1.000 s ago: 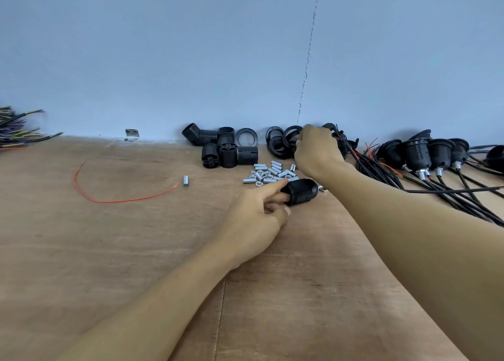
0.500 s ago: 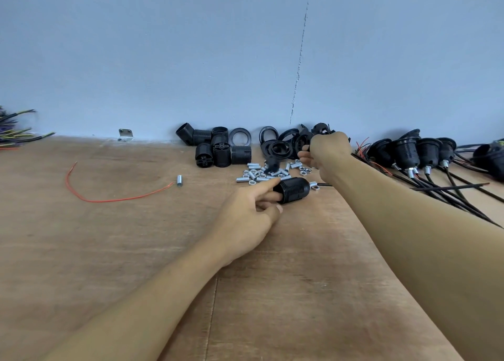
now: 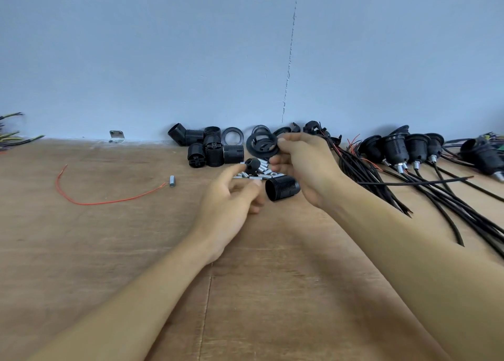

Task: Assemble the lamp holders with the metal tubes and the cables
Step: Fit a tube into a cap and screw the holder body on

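My right hand [image 3: 305, 167] pinches a flat black ring [image 3: 262, 146] between thumb and forefinger, just above the pile of small metal tubes [image 3: 263, 174]. A threaded black lamp holder body [image 3: 282, 187] lies on its side on the wooden table [image 3: 109, 251], between my two hands. My left hand [image 3: 229, 199] hovers beside it with fingers spread, and its thumb is close to the holder's left end. A small black cap [image 3: 252, 165] sits near my left forefinger tip. A bundle of black cables [image 3: 381, 180] lies to the right.
Loose black holder bodies and rings [image 3: 212, 148] stand against the blue wall. Several assembled lamp holders with cables [image 3: 395, 150] lie at the right. A red wire [image 3: 109, 201] and one metal tube [image 3: 172, 181] lie at the left, and coloured wires [image 3: 11, 140] at the far left.
My right hand has come back from the parts at the wall with a black ring in it. My left hand has let go of the threaded holder body and opened.
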A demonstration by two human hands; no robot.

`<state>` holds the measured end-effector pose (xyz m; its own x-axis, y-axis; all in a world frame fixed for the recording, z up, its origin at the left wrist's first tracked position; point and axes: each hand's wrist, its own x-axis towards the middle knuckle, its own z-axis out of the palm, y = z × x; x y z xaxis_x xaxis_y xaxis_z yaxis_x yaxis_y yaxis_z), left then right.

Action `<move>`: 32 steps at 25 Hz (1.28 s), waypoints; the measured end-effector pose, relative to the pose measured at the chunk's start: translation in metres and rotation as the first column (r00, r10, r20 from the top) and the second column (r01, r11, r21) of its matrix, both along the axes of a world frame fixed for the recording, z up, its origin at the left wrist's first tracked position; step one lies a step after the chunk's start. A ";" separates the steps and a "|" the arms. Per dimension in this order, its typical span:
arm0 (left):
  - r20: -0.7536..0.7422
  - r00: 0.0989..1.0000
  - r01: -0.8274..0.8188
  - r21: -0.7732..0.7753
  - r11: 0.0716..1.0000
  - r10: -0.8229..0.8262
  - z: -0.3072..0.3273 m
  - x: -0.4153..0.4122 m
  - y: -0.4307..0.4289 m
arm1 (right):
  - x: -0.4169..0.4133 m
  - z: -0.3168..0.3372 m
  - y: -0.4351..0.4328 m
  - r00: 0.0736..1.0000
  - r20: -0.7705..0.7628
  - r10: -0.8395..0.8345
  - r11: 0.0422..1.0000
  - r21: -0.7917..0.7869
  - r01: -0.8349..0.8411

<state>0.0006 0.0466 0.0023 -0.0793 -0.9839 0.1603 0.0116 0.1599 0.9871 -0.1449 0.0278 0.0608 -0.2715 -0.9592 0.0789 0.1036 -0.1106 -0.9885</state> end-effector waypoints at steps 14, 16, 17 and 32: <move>-0.161 0.987 -0.002 0.083 0.997 0.015 0.005 0.003 0.001 | -0.035 -0.040 0.035 0.179 -0.982 -0.061 0.998 -0.063 -0.008; -0.125 0.992 0.000 0.096 0.995 0.012 0.005 0.003 0.002 | -0.039 -0.043 0.030 0.160 -0.986 -0.034 0.998 -0.041 -0.041; -0.108 0.994 0.003 0.105 0.995 0.008 0.004 0.002 0.002 | -0.040 -0.044 0.031 0.218 -0.974 -0.067 0.994 -0.084 -0.072; -0.152 0.975 0.174 0.074 0.982 -0.161 0.007 0.010 0.013 | -0.039 -0.044 0.041 0.486 -0.864 -0.135 0.928 -0.282 -0.244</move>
<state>0.0105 0.0591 0.0095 -0.2263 -0.9692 0.0974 0.1745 0.0581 0.9829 -0.1841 0.0692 0.0166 0.1680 -0.8260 0.5381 -0.7526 -0.4600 -0.4712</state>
